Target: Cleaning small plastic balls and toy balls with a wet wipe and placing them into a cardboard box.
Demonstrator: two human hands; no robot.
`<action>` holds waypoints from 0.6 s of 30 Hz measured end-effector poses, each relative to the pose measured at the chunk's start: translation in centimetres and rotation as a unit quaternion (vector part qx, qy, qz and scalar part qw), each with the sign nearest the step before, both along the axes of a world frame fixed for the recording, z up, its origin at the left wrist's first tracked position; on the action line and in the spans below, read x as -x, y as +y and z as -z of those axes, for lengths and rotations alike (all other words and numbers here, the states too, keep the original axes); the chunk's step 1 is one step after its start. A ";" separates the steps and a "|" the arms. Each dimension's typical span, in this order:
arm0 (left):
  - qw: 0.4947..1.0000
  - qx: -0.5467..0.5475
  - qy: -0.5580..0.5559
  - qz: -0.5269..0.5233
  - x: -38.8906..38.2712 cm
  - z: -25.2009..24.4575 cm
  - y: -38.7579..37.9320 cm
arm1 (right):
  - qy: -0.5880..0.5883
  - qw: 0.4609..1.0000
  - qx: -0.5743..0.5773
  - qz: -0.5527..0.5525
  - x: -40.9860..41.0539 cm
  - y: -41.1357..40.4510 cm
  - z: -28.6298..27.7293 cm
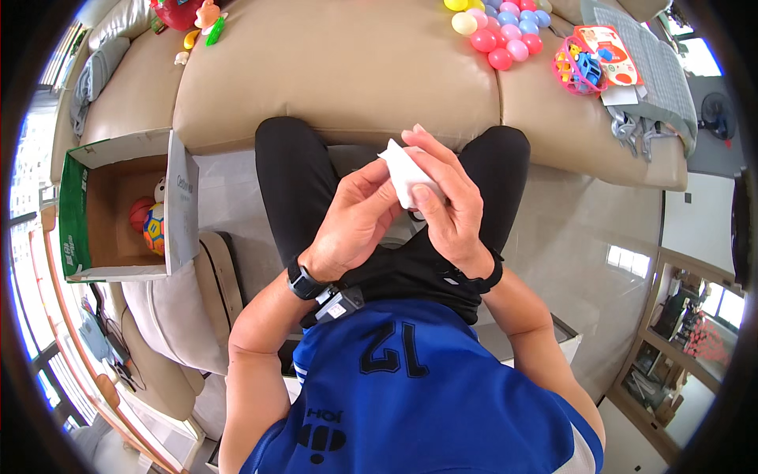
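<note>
A folded white tissue or wipe (407, 176) is held up above my lap, between my two hands. My right hand (451, 207) pinches its lower right part, with the thumb in front and the fingers curled behind. At its left edge, my left hand (362, 216) grips it between thumb and index finger. The upper corner of the white sheet sticks up free between the hands. The fingers hide part of it, so I cannot tell whether anything is wrapped inside. Both wrists wear black bands.
A beige leather sofa (337, 65) spans the front, bearing balloons (507, 32), a pink toy basket (580, 66), a flat printed package (610, 53) and small toys (208, 18). At my left, an open cardboard box (112, 198) contains balls (155, 228). A grey blanket (657, 77) drapes the sofa's right end.
</note>
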State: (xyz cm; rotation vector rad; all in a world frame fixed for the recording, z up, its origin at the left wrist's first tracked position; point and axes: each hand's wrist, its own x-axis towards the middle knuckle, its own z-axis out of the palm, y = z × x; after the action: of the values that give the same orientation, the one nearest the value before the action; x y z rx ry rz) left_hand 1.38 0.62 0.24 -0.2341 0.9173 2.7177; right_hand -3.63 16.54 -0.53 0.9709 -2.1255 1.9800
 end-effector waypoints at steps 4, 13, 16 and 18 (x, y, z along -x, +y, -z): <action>0.949 0.294 0.102 0.056 -0.5 0.5 -0.8 | -0.258 0.964 -0.017 0.064 -1.2 0.6 -0.7; 0.886 0.450 0.108 -0.001 -0.1 0.5 -0.7 | -0.062 0.998 0.020 -0.010 -0.4 -0.3 0.5; 0.885 0.447 0.122 0.054 -0.1 0.9 -1.0 | -0.370 0.921 0.118 0.005 -0.5 0.0 0.1; 0.949 0.288 0.123 0.025 -0.4 0.5 -0.6 | -0.487 0.844 0.226 0.003 -0.1 -0.2 0.1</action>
State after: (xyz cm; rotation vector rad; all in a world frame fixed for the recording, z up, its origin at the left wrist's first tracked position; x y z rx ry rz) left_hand 1.78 0.05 -0.25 0.0266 1.7504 2.3975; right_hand -3.55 16.35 -0.64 -0.2166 -1.7022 3.1730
